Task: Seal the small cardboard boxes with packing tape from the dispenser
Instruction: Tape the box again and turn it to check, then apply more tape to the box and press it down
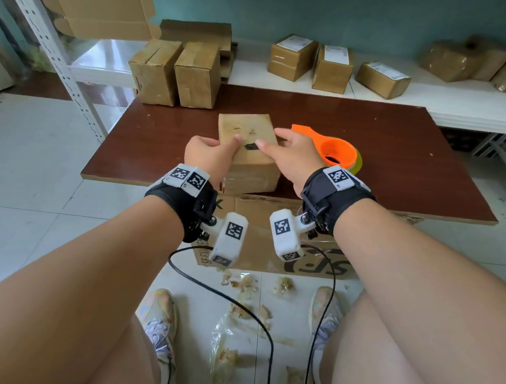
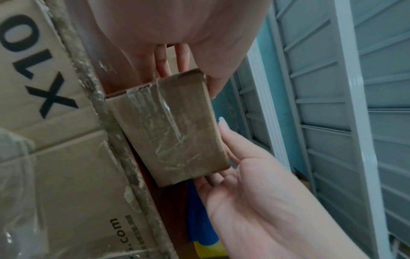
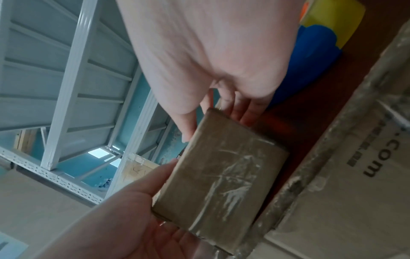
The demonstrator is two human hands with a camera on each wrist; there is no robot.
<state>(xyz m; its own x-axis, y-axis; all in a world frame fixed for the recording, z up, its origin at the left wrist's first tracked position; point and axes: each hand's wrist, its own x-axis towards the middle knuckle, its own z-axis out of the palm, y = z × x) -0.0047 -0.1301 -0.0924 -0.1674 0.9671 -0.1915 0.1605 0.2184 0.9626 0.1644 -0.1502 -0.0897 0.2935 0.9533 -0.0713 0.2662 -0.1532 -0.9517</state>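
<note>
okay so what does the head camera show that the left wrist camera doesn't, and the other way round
Only the head view shows the orange tape dispenser on the brown table, two plain boxes at its far left corner, and labelled boxes on the white shelf.

Only the left wrist view shows the clear tape wrinkled across the near end of the small box.

Both show the left hand and right hand gripping that box from opposite sides, and the printed carton under the table.

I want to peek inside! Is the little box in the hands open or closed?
Closed. The small box held between the left hand and right hand has flat flaps, and shiny tape covers its near end in the wrist views.
</note>
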